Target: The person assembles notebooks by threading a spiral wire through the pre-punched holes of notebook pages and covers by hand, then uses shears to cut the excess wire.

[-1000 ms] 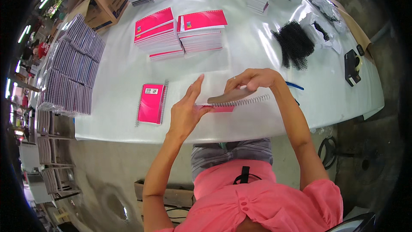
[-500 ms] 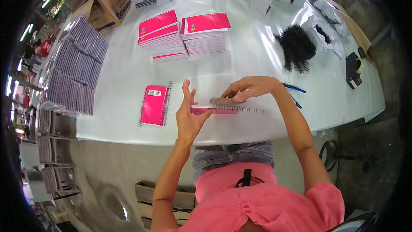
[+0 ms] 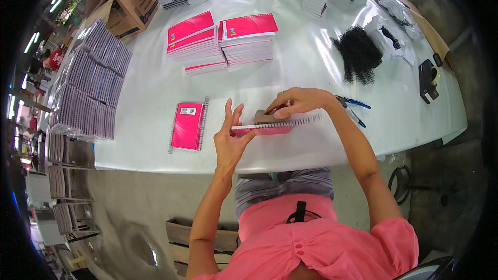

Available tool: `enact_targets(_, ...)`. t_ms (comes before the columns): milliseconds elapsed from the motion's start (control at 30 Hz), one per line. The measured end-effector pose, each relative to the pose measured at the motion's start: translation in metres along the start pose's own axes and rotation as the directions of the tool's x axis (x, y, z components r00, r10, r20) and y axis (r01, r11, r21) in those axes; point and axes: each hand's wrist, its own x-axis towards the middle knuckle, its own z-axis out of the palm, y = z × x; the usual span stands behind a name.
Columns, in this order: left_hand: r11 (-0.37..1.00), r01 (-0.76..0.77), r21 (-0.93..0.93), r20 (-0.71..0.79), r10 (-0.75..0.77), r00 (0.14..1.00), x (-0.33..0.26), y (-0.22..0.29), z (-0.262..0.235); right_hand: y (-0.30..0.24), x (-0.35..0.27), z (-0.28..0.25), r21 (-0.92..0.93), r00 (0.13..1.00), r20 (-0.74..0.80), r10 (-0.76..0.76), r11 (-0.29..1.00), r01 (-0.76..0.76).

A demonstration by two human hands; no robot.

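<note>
My left hand [image 3: 231,142] grips a pink notebook [image 3: 271,131] at its left end, thumb on the near side and other fingers raised behind. The notebook stands on edge near the table's front, its hole-punched edge up. A wire-like spiral coil [image 3: 310,120] runs along that edge and sticks out past its right end. My right hand [image 3: 300,102] is closed on a flat brown block [image 3: 265,117], which lies against the coil; its material I cannot tell. A pink spiral-bound notebook [image 3: 187,126] lies flat to the left.
Two stacks of pink notebooks [image 3: 249,49] stand farther back. Black coils [image 3: 358,54] are heaped at right, beyond blue-handled pliers [image 3: 355,105]. A black tape dispenser [image 3: 428,81] sits near the right edge. Wrapped notebook bundles [image 3: 85,93] and a cardboard box [image 3: 129,2] occupy the left.
My right hand and the brown block have shifted slightly along the coil and are less blurred. The coil's loose end points a little higher. My left hand keeps its grip.
</note>
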Motion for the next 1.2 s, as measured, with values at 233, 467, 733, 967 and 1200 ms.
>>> enact_targets(233,0.989,-0.003,-0.147,-0.002,0.003,1.000,0.001,-0.012,0.001,-0.006,0.004,-0.004,0.054,0.997,0.019,-0.072,0.996,0.070)
enact_targets(467,0.976,-0.108,-0.189,-0.046,0.101,0.994,0.003,-0.025,0.007,-0.004,0.014,-0.001,0.047,0.999,-0.019,-0.026,0.999,0.027)
enact_targets(733,0.974,-0.070,-0.214,0.007,0.073,0.997,0.005,-0.029,0.003,-0.007,0.004,0.016,-0.523,0.873,-0.416,-0.254,0.852,-0.001)
enact_targets(967,0.946,-0.084,-0.314,0.059,0.108,0.992,0.005,-0.031,-0.003,-0.035,0.018,0.083,-0.756,0.745,-0.452,-0.491,0.655,-0.027)
enact_targets(1200,0.946,0.035,-0.322,0.126,0.006,0.992,0.004,-0.025,-0.003,-0.042,0.021,0.095,-0.756,0.616,-0.518,-0.593,0.655,-0.006)
